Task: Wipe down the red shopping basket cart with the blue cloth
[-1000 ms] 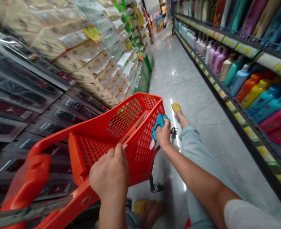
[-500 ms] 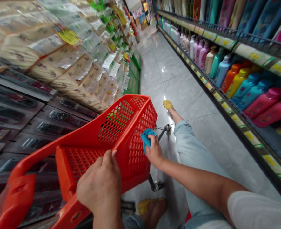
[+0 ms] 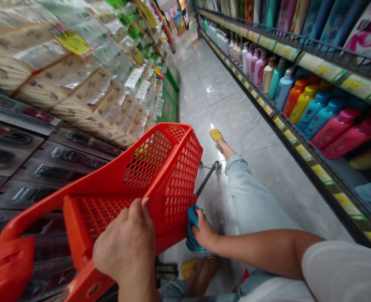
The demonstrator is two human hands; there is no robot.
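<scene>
A red plastic shopping cart (image 3: 179,176) with latticed sides stands in front of me, its handle at the lower left. My left hand (image 3: 128,241) is closed over the cart's near upper rim, fingers curled inward. In my right hand (image 3: 204,230) a blue cloth (image 3: 193,228) is bunched up. The cloth lies against the lower near side of the basket, close to its bottom corner. Fingers of the right hand wrap round the cloth, partly hidden by it.
Shelves on the right hold several coloured bottles (image 3: 317,111) above a price-tag rail (image 3: 304,157). Stacked packs (image 3: 87,90) and boxed goods (image 3: 47,167) rise close on the left. Grey tiled floor (image 3: 213,84) runs down the aisle. My yellow shoe (image 3: 216,134) is ahead.
My right hand has moved the blue cloth down the cart's side, from the lattice to near the bottom corner. My left hand still grips the rim. The view has shifted slightly.
</scene>
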